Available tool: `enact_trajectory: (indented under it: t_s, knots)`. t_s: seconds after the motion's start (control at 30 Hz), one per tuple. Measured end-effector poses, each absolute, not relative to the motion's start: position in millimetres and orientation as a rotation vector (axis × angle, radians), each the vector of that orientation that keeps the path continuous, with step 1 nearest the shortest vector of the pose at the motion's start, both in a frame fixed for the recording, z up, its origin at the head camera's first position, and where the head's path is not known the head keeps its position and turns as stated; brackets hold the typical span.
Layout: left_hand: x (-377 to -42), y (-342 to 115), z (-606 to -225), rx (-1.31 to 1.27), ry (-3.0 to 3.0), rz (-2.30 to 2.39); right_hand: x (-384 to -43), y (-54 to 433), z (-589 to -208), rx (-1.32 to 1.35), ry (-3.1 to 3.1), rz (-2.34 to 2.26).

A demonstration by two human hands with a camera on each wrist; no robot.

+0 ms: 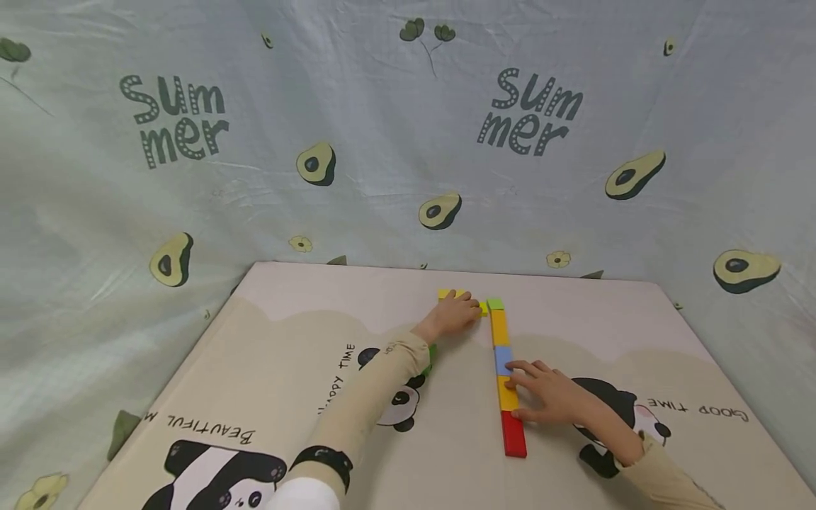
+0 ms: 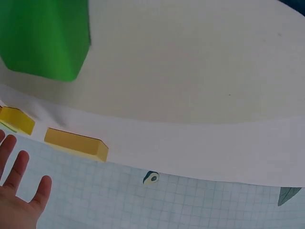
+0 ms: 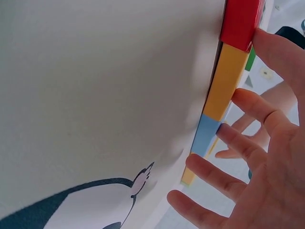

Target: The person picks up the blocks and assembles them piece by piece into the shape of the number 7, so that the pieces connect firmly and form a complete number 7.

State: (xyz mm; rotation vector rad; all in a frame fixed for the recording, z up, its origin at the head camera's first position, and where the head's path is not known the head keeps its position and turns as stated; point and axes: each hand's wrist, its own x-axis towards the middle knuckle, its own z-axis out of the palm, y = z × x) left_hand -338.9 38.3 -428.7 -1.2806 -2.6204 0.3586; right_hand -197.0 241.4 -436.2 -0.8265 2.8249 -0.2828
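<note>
A straight row of blocks runs away from me in the head view. From near to far come a red block (image 1: 514,435), a yellow-orange one (image 1: 508,397), a blue one (image 1: 503,360), another yellow-orange one (image 1: 499,327) and a small green one (image 1: 496,304). My right hand (image 1: 551,393) lies along the row's right side, fingers spread, with fingertips at the red, yellow-orange and blue blocks. At the far end, my left hand (image 1: 454,314) reaches over a yellow block (image 1: 483,309) beside the green one, its fingers extended in the left wrist view and partly out of frame.
Just behind the left hand lies a longer yellow block (image 1: 450,292). A green block (image 2: 45,38) stands on the table nearer me, mostly hidden by the left sleeve in the head view. The table (image 1: 306,297) has panda prints. A printed curtain (image 1: 370,106) hangs behind it.
</note>
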Motion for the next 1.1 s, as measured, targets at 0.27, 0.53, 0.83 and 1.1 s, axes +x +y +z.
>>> enact_trajectory:
  t_s: [0.27,0.53,0.83,1.1]
  knots:
    - [-333.8,41.1,-431.7,-1.252,-2.638,0.387,-194.5,241.6,-436.1,-0.865,2.838,-0.268]
    - [-333.2,43.8,-434.3,-1.192,-2.682,0.493,-195.0,243.1,-438.1,-0.887,2.84,-0.262]
    - [-336.8,42.8,-437.9,-1.2,-2.753,0.46,-195.0,242.9,-435.9,-0.88,2.839,-0.283]
    - [-336.9,44.3,-438.5,-1.192,-2.774,0.461,-193.2,242.4,-436.7,-0.882,2.845,-0.297]
